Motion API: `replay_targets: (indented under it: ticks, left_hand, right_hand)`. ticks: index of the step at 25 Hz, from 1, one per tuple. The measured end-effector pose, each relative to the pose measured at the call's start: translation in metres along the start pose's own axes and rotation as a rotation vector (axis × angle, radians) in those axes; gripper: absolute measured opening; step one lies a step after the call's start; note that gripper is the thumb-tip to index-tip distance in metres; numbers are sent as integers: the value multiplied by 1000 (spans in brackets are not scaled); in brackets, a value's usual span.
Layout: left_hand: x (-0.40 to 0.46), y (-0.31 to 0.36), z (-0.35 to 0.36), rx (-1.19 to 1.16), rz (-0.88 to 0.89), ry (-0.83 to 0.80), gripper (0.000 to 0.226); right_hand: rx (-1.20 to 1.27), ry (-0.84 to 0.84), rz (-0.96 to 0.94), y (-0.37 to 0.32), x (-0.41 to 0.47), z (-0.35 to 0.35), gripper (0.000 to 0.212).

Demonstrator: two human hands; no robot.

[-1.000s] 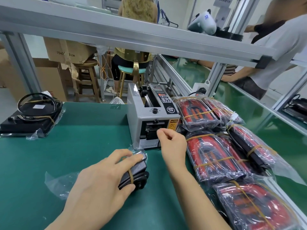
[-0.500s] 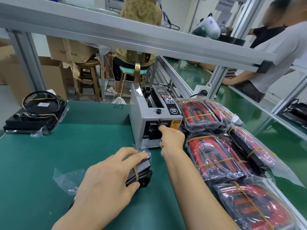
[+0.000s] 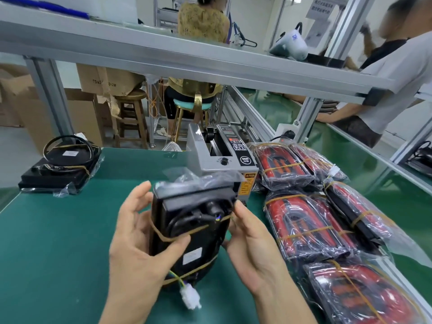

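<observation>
Black unit [image 3: 187,225] held in both hands above green table [image 3: 58,230].
L hand [image 3: 140,235] grips the unit's left side, thumb on the front by a rubber band [image 3: 196,230]. R hand [image 3: 252,249] grips the right edge w/ curled fingers. Unit is upright, just in front of tape machine [image 3: 224,160]. Red bagged packs [image 3: 304,225] lie at right.

Green-matted bench [image 3: 58,230] sits under an aluminium frame rail [image 3: 163,54], wooden stool [image 3: 131,113] and torn cardboard boxes [image 3: 102,78] stand beyond its far edge on pale floor [image 3: 11,143], green conveyor line [image 3: 346,164] runs past the right edge.
</observation>
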State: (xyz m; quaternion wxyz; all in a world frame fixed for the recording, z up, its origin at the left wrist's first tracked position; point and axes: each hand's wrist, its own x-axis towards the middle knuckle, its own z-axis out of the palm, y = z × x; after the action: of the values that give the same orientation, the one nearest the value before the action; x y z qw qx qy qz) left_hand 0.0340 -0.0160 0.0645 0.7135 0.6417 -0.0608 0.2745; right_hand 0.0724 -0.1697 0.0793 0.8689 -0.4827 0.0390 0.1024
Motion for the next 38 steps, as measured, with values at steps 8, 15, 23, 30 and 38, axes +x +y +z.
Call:
replay_targets:
  ticks: [8, 15, 23, 30, 38]
  left_hand:
    - [11, 33, -14, 43, -210, -116, 58]
    - [57, 46, -2, 172, -402, -104, 23]
    - [52, 40, -20, 387, -283, 46, 25]
    - [43, 28, -21, 389, -90, 219, 23]
    - [45, 23, -17, -16, -215, 213, 22]
  right_hand:
    - [232, -67, -50, 1, -3, 27, 24]
    - [81, -39, -72, -4, -7, 31, 25]
    - [-663, -283, -388, -29, -21, 45, 15]
    - [-901, -341, -476, -23, -5, 49, 18]
    - [-678, -311, -518, -19, -11, 33, 19]
